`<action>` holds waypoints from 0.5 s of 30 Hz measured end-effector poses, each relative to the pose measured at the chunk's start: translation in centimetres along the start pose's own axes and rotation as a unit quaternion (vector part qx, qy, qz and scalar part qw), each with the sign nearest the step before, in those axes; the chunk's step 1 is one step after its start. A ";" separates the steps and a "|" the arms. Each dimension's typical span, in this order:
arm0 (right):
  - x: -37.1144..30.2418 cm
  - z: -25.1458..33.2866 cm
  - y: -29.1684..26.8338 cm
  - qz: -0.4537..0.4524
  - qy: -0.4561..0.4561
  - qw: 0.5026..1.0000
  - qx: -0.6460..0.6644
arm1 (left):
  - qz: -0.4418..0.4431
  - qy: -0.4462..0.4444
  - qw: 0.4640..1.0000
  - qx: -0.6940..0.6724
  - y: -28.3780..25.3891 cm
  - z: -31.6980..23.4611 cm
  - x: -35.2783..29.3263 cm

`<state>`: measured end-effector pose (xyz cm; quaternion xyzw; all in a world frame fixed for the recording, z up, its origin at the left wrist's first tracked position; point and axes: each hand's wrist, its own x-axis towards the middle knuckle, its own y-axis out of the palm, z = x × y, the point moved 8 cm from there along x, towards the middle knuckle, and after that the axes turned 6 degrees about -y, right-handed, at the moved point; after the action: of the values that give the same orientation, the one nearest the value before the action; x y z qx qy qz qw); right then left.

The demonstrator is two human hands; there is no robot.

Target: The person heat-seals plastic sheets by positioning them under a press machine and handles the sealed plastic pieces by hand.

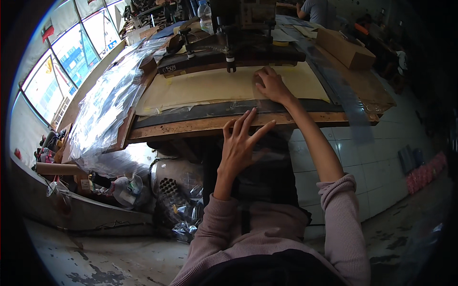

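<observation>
My left hand [240,139] is at the wooden front edge [191,127] of the worktable, fingers spread, with nothing visible in its grasp. Farther in and to the right, my right hand [274,86] is over a pale yellow sheet [205,88], its fingers curled and thumb bent inward. Faint see-through edges show near both hands, perhaps clear film; whether the right fingers pinch it I cannot make out. Just beyond the sheet stands a dark machine [243,24] with a long crossbar [229,61] above the table. A dark strip [191,113] runs between sheet and wooden edge.
Many shiny clear plastic sheets [107,102] cover the left side of the table. A clear strip [360,114] overhangs the right edge, near a cardboard box [346,49]. Plastic scraps and an egg tray [168,187] lie below. Another person [312,10] is at the far right.
</observation>
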<state>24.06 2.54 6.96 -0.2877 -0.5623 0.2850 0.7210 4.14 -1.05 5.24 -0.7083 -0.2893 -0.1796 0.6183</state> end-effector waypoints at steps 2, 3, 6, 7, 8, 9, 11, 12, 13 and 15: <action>-0.3 -0.5 -1.0 -0.073 -0.022 0.997 0.022 | -0.001 0.005 1.000 -0.008 0.0 -0.2 0.1; -0.1 -0.5 -1.1 -0.072 -0.022 0.997 0.024 | 0.000 0.003 1.000 -0.007 0.1 -0.1 0.1; 0.1 -0.6 0.2 0.043 0.008 0.998 -0.039 | -0.011 0.003 1.000 -0.002 0.0 0.2 -0.1; 0.0 -0.2 -0.1 0.036 0.011 0.996 -0.076 | -0.009 0.003 1.000 -0.002 0.0 0.3 -0.2; -0.1 0.3 -0.4 0.029 0.014 0.993 -0.113 | -0.007 0.003 1.000 -0.001 0.0 0.3 -0.3; -0.1 0.2 -0.6 0.029 0.015 0.993 -0.113 | -0.007 0.004 1.000 -0.002 0.0 0.3 -0.3; -0.2 -0.1 -1.0 0.033 0.036 0.987 -0.155 | -0.017 0.005 1.000 -0.008 -0.2 0.2 -0.3; -0.2 0.0 -1.1 0.032 0.036 0.987 -0.154 | -0.017 0.006 1.000 -0.007 -0.2 0.3 -0.4; -0.4 -0.8 -1.3 0.043 0.093 0.982 -0.161 | -0.016 0.005 1.000 -0.012 -0.1 0.3 -0.4; -0.5 -1.3 -1.9 0.054 0.148 0.974 -0.164 | -0.014 0.004 1.000 -0.014 0.1 0.4 -0.5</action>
<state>25.42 0.75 7.75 -0.4710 -0.4719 0.1816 0.7228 3.78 -0.78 4.83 -0.7121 -0.2942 -0.1944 0.6071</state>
